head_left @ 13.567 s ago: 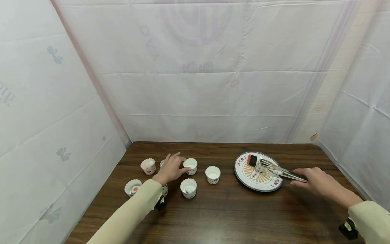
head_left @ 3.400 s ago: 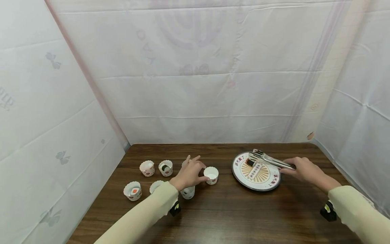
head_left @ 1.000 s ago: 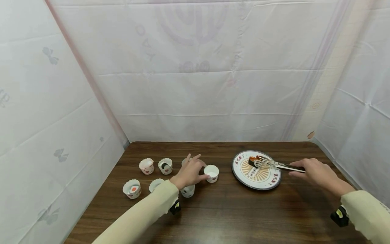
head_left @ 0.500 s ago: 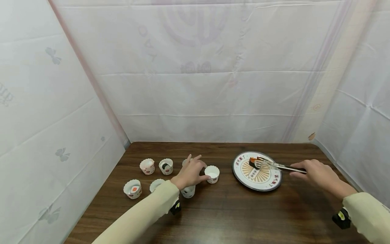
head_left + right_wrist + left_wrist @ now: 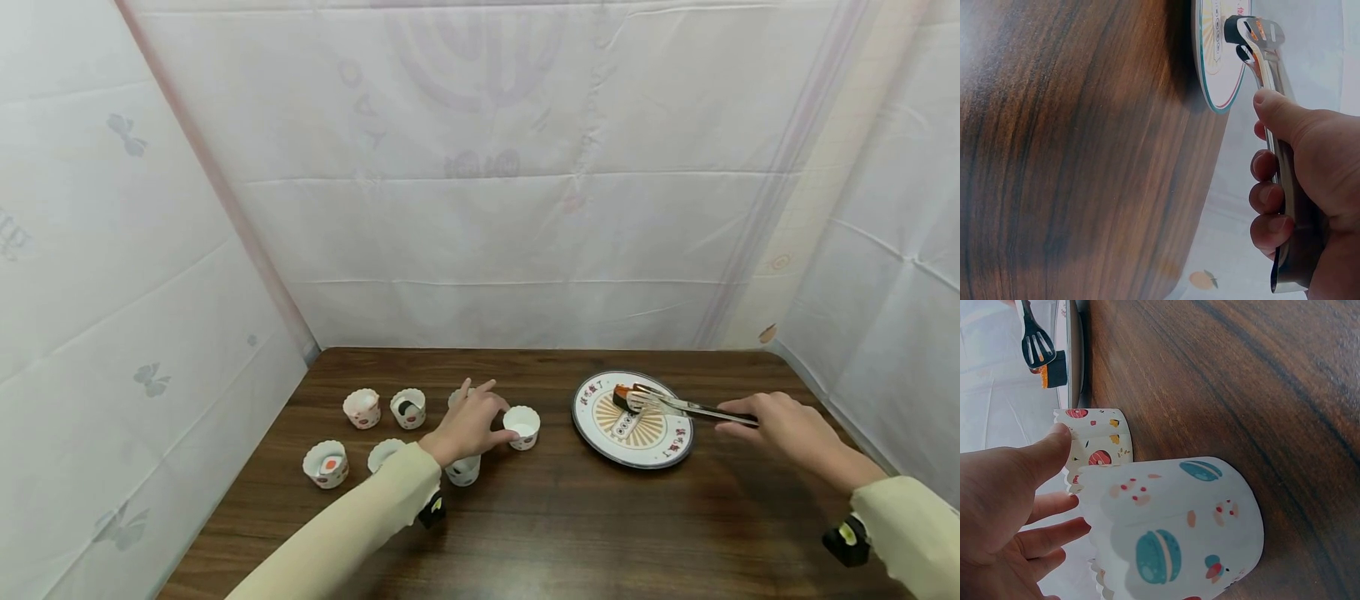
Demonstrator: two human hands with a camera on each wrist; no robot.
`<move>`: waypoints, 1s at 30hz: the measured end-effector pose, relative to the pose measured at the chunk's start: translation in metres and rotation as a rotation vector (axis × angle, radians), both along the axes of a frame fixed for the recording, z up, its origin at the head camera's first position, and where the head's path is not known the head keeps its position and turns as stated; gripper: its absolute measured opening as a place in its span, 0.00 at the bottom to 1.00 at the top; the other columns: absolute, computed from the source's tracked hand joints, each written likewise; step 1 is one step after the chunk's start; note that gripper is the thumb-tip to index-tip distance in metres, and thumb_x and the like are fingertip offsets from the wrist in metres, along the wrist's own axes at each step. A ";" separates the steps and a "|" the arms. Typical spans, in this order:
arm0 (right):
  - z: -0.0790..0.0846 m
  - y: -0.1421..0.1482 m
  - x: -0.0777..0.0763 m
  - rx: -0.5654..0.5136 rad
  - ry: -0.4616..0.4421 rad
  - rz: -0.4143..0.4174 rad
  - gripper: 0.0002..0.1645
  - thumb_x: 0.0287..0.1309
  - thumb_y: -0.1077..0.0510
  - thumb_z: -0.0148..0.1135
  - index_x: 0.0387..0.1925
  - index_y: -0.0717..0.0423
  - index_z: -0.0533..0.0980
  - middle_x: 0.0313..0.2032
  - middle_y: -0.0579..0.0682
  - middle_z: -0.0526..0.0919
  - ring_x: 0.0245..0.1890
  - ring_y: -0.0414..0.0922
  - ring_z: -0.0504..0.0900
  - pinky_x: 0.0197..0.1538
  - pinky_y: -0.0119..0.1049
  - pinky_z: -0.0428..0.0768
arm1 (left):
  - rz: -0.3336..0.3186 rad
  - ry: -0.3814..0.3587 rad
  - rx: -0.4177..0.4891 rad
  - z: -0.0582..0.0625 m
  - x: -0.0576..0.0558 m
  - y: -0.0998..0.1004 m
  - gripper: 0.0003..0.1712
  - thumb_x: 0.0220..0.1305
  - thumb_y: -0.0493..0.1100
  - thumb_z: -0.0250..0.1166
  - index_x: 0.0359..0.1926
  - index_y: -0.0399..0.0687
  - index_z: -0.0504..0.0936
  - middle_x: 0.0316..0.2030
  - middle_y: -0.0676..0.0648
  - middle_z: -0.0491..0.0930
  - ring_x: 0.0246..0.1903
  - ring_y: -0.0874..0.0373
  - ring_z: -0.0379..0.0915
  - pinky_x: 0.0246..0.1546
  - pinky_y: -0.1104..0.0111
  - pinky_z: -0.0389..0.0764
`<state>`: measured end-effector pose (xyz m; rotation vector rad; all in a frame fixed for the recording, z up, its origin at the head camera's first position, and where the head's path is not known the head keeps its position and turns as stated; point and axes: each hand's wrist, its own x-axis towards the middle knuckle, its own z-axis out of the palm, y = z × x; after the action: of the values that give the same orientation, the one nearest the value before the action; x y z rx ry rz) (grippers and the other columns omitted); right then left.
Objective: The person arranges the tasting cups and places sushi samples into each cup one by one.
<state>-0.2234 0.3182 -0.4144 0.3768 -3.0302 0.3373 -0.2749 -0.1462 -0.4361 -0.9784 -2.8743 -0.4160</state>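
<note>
My right hand (image 5: 783,429) grips metal tongs (image 5: 705,409) by the handles. Their slotted ends close around a roe sushi piece (image 5: 1232,29), black-sided with an orange top, on the round printed plate (image 5: 671,450). The sushi sits toward the plate's upper left. My left hand (image 5: 468,421) is at the rightmost paper baking cup (image 5: 525,437), thumb and index finger at its rim. In the left wrist view, the thumb (image 5: 1054,447) lies against that cup's scalloped edge, the other fingers spread beside it. No filling shows inside this cup.
Several more paper cups stand to the left; one holds an orange-and-white sushi piece (image 5: 330,465), another a black-and-white one (image 5: 407,408). My left hand and sleeve partly cover the nearer cups. White patterned cloth (image 5: 480,208) surrounds the brown wooden table (image 5: 570,533).
Since the oldest frame, my left hand has shifted right to the rightmost cup, and a pale piece has left the plate. Later the tongs moved onto the roe sushi; the last half second is nearly still.
</note>
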 end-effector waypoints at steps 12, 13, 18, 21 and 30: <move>0.009 -0.001 0.004 -0.002 0.031 0.023 0.35 0.62 0.34 0.68 0.54 0.59 0.85 0.49 0.68 0.86 0.37 0.55 0.87 0.20 0.40 0.71 | -0.002 -0.003 0.010 0.000 0.001 0.000 0.19 0.65 0.53 0.74 0.48 0.44 0.88 0.51 0.44 0.87 0.72 0.39 0.61 0.71 0.34 0.51; 0.010 -0.001 0.004 0.003 0.038 0.030 0.34 0.62 0.35 0.69 0.53 0.59 0.85 0.48 0.68 0.86 0.38 0.56 0.87 0.21 0.40 0.72 | -0.003 -0.003 0.013 0.000 0.001 0.000 0.19 0.65 0.53 0.74 0.48 0.44 0.88 0.51 0.44 0.86 0.72 0.38 0.61 0.71 0.34 0.51; 0.014 -0.004 0.004 0.000 0.059 0.048 0.31 0.62 0.38 0.70 0.53 0.59 0.85 0.46 0.67 0.87 0.28 0.46 0.83 0.20 0.40 0.70 | -0.004 -0.004 0.019 0.000 0.001 -0.001 0.19 0.65 0.53 0.74 0.48 0.43 0.88 0.51 0.43 0.86 0.72 0.37 0.62 0.71 0.34 0.51; 0.016 -0.008 0.004 -0.001 0.079 0.058 0.30 0.62 0.39 0.70 0.54 0.58 0.85 0.46 0.66 0.87 0.24 0.40 0.75 0.19 0.38 0.67 | -0.004 -0.004 0.019 0.000 0.001 -0.001 0.19 0.64 0.52 0.74 0.48 0.44 0.88 0.51 0.43 0.86 0.72 0.37 0.62 0.71 0.34 0.51; 0.026 -0.026 0.006 -0.001 0.114 0.088 0.27 0.61 0.41 0.72 0.53 0.55 0.86 0.44 0.63 0.88 0.21 0.37 0.70 0.16 0.36 0.65 | -0.005 0.000 0.021 -0.001 0.000 -0.001 0.19 0.64 0.52 0.74 0.48 0.44 0.88 0.51 0.44 0.87 0.72 0.38 0.62 0.72 0.34 0.50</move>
<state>-0.2177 0.2923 -0.3886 0.5122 -2.9080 0.3111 -0.2747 -0.1468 -0.4372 -0.9829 -2.8617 -0.4458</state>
